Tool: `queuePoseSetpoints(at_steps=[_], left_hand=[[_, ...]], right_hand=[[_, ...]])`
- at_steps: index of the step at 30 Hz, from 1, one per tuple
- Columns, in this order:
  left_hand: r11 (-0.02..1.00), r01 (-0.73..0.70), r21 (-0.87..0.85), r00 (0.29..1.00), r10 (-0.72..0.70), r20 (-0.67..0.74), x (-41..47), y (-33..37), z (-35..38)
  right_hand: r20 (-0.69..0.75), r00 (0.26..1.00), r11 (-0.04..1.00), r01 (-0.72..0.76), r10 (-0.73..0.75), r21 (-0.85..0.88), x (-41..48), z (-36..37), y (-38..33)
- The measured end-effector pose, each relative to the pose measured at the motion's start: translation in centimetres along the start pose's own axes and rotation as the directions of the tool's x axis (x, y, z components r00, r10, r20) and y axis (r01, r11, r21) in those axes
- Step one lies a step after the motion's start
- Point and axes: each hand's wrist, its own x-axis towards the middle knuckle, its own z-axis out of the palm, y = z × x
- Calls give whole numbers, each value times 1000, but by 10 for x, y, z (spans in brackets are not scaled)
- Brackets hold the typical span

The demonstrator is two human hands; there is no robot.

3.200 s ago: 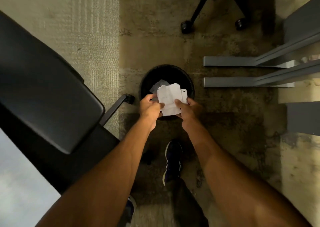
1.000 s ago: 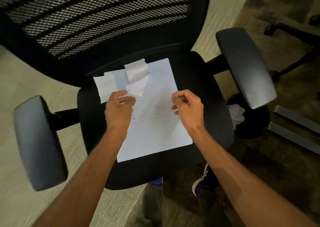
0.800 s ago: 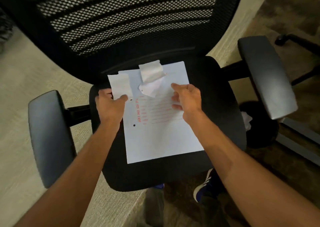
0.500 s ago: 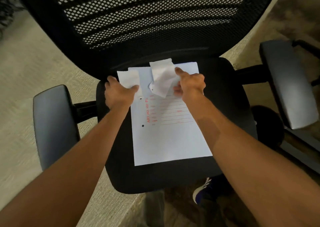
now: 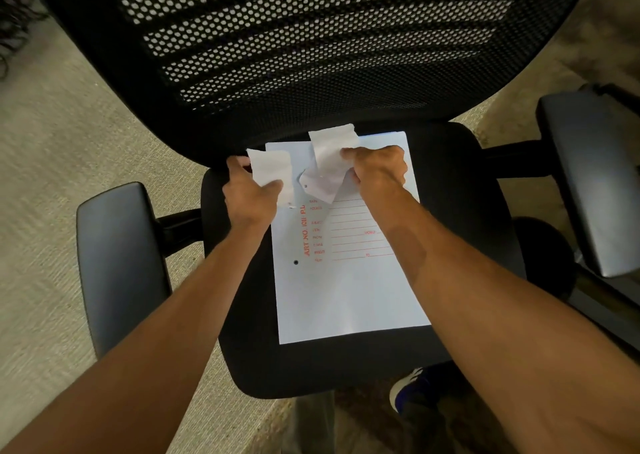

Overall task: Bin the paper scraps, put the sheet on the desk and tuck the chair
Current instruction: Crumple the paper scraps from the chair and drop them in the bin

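Where fingers [image 5: 277,186] pinch, scraps [image 5: 272,173]

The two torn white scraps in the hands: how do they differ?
The flat white scrap in the left hand is smooth and roughly rectangular; the crumpled white scrap in the right hand is bent and folded. The flat one overhangs the printed sheet; the crumpled one lies above it. Both are torn paper.

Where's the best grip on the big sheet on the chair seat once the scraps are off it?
Probably the near short edge of the sheet: it lies flat on the chair seat, that end is bare and faces the person, while the backrest blocks the far end. Come from the front, slide fingers under the edge and pinch. The left hand and right hand are on scraps now.
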Motion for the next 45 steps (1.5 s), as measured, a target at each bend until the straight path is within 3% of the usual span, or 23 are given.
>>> queuePoseSetpoints(at_steps=[10,17,20,25,33,38,45], left_hand=[[1000,3,-26,991,1,132,1,0,9],[985,92,-148,972,-56,229,-7,5,10],[976,116,-187,970,-70,232,-16,3,11],[968,142,-207,964,-88,251,-33,5,15],[878,324,-352,895,-164,415,-85,28,26],[909,196,-367,862,18,506,-127,37,37],[984,-19,-175,806,119,579,-171,51,70]], right_hand=[[122,988,994,-100,94,45,-8,14,-18],[281,944,953,-233,174,192,-19,-5,-10],[271,946,928,-253,178,272,-25,-20,0],[274,957,894,-202,93,400,-38,-50,18],[436,899,924,-139,-32,355,-59,-95,52],[424,899,915,-75,-110,397,-65,-129,77],[320,942,889,-60,-100,454,-70,-188,122]])
